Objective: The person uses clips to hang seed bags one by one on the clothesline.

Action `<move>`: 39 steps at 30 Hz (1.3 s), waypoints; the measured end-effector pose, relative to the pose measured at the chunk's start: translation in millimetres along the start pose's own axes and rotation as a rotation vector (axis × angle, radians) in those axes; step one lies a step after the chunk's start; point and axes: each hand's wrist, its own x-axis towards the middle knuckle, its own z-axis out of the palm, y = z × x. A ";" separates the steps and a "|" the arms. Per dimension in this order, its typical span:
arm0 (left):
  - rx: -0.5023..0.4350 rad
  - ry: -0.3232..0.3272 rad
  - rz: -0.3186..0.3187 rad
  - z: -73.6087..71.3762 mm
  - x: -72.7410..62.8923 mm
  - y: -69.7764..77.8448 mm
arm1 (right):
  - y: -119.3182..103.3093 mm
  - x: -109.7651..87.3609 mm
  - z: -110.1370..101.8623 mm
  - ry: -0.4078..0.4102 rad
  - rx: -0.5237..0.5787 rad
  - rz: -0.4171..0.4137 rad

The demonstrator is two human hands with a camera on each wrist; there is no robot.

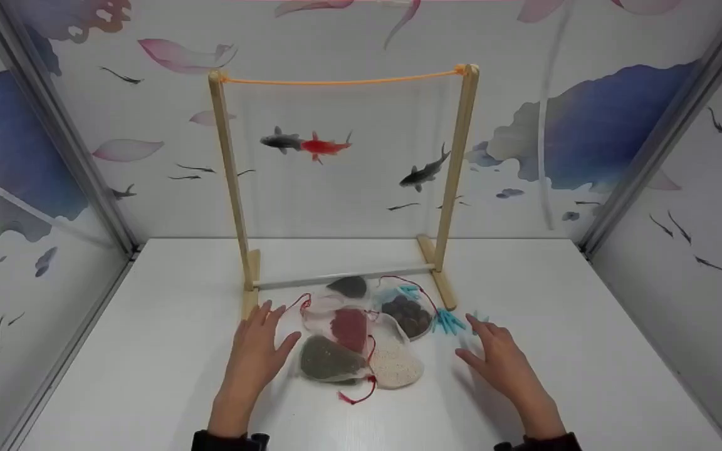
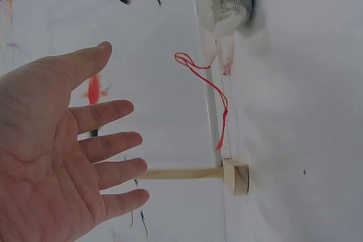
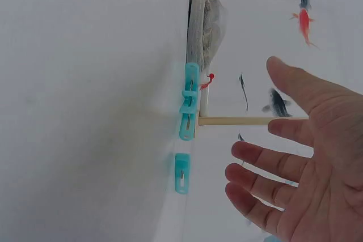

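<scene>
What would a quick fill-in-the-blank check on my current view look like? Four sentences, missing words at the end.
1. A thin ____ cord spans the tops of two pale wooden posts.
2. The left hand and the right hand both hold ____.
3. The loose turquoise plastic clips lie nearer the ____ hand.
4. The thin drawstrings on the translucent, filled bags are coloured ____.

Missing words: orange; nothing; right; red.
</scene>
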 end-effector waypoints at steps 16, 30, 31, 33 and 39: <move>-0.200 -0.308 0.322 67.9 3.1 87.8 | -0.2 44.3 22.7 -0.062 -0.084 0.190; -0.066 -0.504 0.354 117.3 16.0 149.7 | -17.8 48.0 31.8 -0.087 -0.195 0.191; -0.066 -0.509 0.355 118.1 16.3 150.7 | -18.5 48.6 31.8 -0.088 -0.205 0.189; -0.083 -0.503 0.352 119.1 16.2 152.2 | -18.6 48.8 30.4 -0.095 -0.211 0.186; -0.151 -0.378 0.360 118.3 14.5 151.9 | -21.2 37.1 7.5 -0.109 -0.178 0.157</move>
